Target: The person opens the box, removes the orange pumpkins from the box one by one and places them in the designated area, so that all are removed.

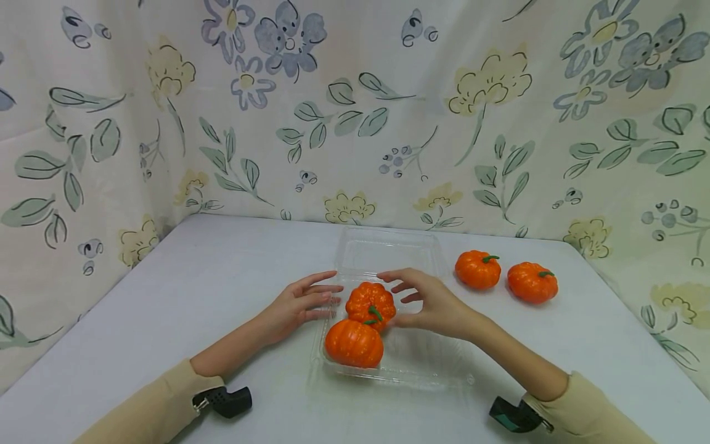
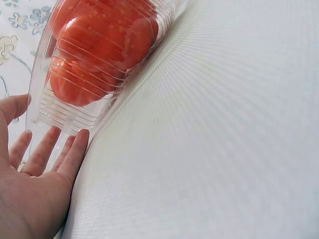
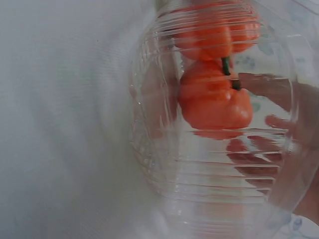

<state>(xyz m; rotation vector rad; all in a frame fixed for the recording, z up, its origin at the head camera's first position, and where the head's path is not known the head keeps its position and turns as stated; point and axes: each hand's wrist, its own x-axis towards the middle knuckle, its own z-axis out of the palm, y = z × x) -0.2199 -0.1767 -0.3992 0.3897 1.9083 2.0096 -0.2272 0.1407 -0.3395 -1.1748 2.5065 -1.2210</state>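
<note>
A clear plastic clamshell box [image 1: 427, 357] lies with its lid [image 1: 388, 250] folded back. In its left half sit two small orange pumpkins with green stems: the nearer pumpkin [image 1: 354, 344] and, right behind, the farther pumpkin [image 1: 370, 303]. My left hand [image 1: 299, 308] stands at the box's left side, its fingers extended with the tips right at the ribbed wall [image 2: 70, 112]. Over the box, my right hand [image 1: 432, 305] has spread, loosely bent fingers, its thumb tip close beside the farther pumpkin. Through the plastic, the right wrist view shows the right fingers [image 3: 254, 154] near that pumpkin [image 3: 214, 102].
Two more orange pumpkins, one on the left [image 1: 477, 269] and one on the right [image 1: 532, 282], lie on the white table [image 1: 233, 265] behind and right of the box. A floral curtain [image 1: 355, 154] hangs along the table's back edge and sides.
</note>
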